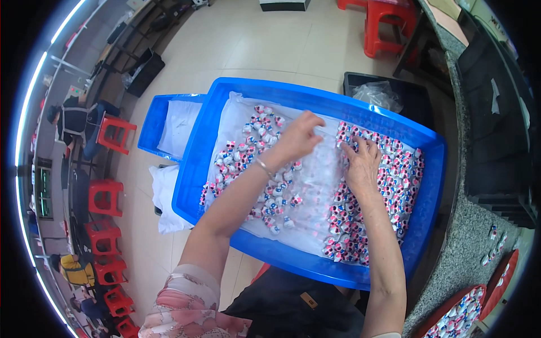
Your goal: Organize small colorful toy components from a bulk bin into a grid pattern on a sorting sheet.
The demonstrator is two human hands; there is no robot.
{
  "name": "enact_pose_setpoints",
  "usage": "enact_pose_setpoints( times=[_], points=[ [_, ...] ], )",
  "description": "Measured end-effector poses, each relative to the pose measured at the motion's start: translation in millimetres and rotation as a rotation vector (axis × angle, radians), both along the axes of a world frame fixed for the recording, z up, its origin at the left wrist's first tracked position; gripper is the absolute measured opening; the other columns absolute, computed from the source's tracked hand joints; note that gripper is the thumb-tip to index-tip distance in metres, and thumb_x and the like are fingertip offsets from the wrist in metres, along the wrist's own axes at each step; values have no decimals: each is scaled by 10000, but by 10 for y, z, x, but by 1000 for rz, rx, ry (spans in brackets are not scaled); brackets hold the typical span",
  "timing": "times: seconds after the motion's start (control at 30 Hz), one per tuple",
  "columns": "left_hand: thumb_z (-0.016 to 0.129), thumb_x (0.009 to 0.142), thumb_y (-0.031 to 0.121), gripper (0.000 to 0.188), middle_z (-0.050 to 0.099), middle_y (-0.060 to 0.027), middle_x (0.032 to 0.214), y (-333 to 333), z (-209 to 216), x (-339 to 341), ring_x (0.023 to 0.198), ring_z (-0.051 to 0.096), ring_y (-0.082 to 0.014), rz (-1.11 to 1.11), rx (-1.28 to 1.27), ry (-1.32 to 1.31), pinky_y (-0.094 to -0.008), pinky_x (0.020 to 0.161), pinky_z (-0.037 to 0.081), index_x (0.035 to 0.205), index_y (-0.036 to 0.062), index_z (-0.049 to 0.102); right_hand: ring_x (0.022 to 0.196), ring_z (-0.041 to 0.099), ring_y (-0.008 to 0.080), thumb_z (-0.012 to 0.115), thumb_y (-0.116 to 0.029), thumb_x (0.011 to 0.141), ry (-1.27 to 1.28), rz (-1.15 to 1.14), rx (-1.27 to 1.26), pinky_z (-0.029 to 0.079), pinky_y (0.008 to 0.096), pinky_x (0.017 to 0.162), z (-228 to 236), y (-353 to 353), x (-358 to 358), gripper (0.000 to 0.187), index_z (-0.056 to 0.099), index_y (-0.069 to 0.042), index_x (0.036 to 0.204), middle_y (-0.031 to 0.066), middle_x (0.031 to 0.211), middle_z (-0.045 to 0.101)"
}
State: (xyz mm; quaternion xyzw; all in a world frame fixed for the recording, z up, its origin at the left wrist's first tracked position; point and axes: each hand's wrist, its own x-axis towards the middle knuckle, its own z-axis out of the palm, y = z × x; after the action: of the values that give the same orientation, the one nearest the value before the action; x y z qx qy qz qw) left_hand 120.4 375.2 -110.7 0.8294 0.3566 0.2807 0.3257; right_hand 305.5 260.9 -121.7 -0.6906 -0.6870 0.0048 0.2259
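A large blue plastic tray (194, 169) lined with white sheeting (307, 225) lies in front of me. Small pink, white and blue figurines (273, 203) are scattered over its left part. On its right side, similar figurines (394, 180) stand packed close together in rows. Over the bare middle of the sheeting hangs my left hand (298, 137), its bent fingers apart and nothing visible between them. My right hand (362, 166) reaches down at the left edge of the packed rows, thumb and fingers closed around a figurine, mostly hidden by the fingers.
A smaller blue tray (151, 124) with white sheeting adjoins on the left. Behind the big tray is a black crate (417, 101) holding clear plastic. A speckled counter (468, 236) runs along the right, with red containers of figurines (459, 312). Red stools (105, 197) and seated people are at far left.
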Motion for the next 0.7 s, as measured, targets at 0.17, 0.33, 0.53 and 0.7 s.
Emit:
enact_pose_setpoints(
  times=[0.17,0.33,0.53,0.7],
  points=[
    [702,764,146,257,582,-124,971,65,62,-315,876,615,-296,-86,86,404,-396,756,512,1000,67,638,1184,453,337,623,57,696,23,-24,14,348,475,1026,114,-66,29,481,700,-149,1124,98,1274,538],
    [653,738,105,208,596,-133,918,7,-129,-333,923,615,-325,-174,112,613,-444,797,498,943,73,647,1206,431,368,585,98,714,32,-5,-36,362,482,1032,162,-191,53,517,685,-138,1163,120,1304,516],
    [712,798,188,211,636,-136,896,-147,55,37,836,637,-284,-66,-239,221,-397,743,502,916,38,625,1208,439,346,611,85,681,37,9,-26,352,477,1036,125,-242,62,498,702,-134,1119,113,1276,528],
    [733,816,203,237,655,-132,881,-334,-287,357,798,654,-242,10,-348,135,-365,705,515,943,31,631,1217,434,328,639,41,671,52,14,-9,325,469,1052,124,-241,-14,455,715,-131,1086,101,1257,536]
  ],
)
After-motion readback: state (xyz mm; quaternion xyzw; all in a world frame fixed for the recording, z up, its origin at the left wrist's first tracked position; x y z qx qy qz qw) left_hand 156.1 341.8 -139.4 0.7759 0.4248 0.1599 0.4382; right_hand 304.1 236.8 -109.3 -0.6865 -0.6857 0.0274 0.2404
